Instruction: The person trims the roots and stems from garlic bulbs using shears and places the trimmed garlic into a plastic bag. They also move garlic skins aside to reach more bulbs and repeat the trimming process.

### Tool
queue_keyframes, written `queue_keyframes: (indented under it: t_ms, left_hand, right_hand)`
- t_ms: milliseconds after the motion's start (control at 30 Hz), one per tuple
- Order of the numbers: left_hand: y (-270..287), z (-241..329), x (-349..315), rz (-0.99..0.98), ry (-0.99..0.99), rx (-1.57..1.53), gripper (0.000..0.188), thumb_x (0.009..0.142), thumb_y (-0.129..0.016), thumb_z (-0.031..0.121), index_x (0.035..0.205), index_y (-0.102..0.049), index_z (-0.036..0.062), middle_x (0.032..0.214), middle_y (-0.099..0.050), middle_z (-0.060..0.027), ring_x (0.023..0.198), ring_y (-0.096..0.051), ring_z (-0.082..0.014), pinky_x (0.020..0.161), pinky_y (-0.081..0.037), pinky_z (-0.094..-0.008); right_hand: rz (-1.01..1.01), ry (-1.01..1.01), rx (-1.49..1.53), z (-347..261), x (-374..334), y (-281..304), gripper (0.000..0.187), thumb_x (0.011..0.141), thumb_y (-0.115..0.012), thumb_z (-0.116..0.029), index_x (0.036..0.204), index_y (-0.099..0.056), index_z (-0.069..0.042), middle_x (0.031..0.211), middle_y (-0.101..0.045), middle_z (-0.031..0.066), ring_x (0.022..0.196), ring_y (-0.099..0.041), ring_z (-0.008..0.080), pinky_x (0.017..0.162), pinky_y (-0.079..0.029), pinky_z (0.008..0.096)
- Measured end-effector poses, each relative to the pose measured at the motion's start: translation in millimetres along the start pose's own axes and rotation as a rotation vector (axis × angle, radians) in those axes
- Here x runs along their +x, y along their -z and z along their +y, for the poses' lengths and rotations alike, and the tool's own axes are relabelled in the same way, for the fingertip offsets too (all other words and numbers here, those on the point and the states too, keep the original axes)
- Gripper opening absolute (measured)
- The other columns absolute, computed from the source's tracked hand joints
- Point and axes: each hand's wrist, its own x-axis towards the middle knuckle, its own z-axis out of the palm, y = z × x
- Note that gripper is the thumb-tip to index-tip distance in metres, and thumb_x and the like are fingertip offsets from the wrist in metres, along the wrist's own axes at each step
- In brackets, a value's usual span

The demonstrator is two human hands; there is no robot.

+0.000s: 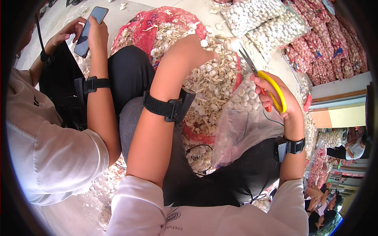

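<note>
My right hand [275, 94] is closed round a pair of scissors [277, 92] with yellow and red handles. Its slim metal blades point up and left, slightly apart. Beside the blade tips is a whitish garlic bulb [232, 44] with its stem toward the left; I cannot tell whether blades and bulb touch. Bent over the garlic heap, my left hand [191, 51] looks curled, with most fingers hidden behind its back. Below it, loose garlic and dry trimmings [202, 94] fill an opened red mesh sack [132, 33]. A clear plastic bag [232, 137] holding white bulbs lies below my right hand.
At my left a co-worker's hands hold a phone [91, 31], with that person's knee [132, 65] close to my left arm. Filled bags of white garlic [271, 33] lie at the far right, before stacked red mesh sacks [330, 43]. Other people sit at the right edge.
</note>
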Motion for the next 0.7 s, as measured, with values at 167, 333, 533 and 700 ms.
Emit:
queue_keyframes:
  t_ms: [167,333,533,700]
  left_hand:
    - [-9,25,-8,0.049,-0.019,-0.683,0.084,0.076,-0.079,0.043,0.131,-0.046,-0.0107,0.106,-0.065,-0.0141,0.090,-0.064,-0.0166,0.074,-0.050,-0.0282]
    - [-14,45,-14,0.069,-0.271,-1.090,0.056,0.082,-0.076,0.028,0.122,-0.055,-0.0056,0.098,-0.066,-0.0076,0.085,-0.062,-0.0105,0.071,-0.047,-0.0224]
    - [-21,47,-12,0.119,-0.313,-1.269,0.032,0.084,-0.074,0.021,0.105,-0.061,0.0003,0.092,-0.067,-0.0050,0.084,-0.063,-0.0115,0.077,-0.050,-0.0262]
    - [-32,45,-7,0.008,-0.210,-1.587,0.025,0.088,-0.068,0.018,0.102,-0.058,0.0007,0.098,-0.065,-0.0094,0.093,-0.063,-0.0198,0.086,-0.051,-0.0327]
  right_hand:
    - [-0.097,0.219,0.430,-5,-27,-12,0.032,0.092,-0.062,-0.028,0.112,-0.054,-0.004,0.076,-0.048,0.0000,0.053,-0.040,0.0054,0.045,-0.032,0.0203]
    - [-0.177,0.202,0.508,-6,-39,-17,0.029,0.093,-0.060,-0.027,0.109,-0.053,-0.005,0.076,-0.048,-0.0004,0.053,-0.040,0.0050,0.046,-0.033,0.0206]
    - [-0.234,0.232,0.442,-2,-36,-26,0.019,0.097,-0.058,-0.025,0.105,-0.053,-0.008,0.077,-0.044,-0.0043,0.054,-0.038,0.0013,0.046,-0.031,0.0177]
    - [-0.181,0.269,0.247,-4,-42,-28,0.023,0.096,-0.060,-0.027,0.107,-0.054,-0.008,0.079,-0.047,-0.0052,0.057,-0.039,0.0002,0.047,-0.029,0.0176]
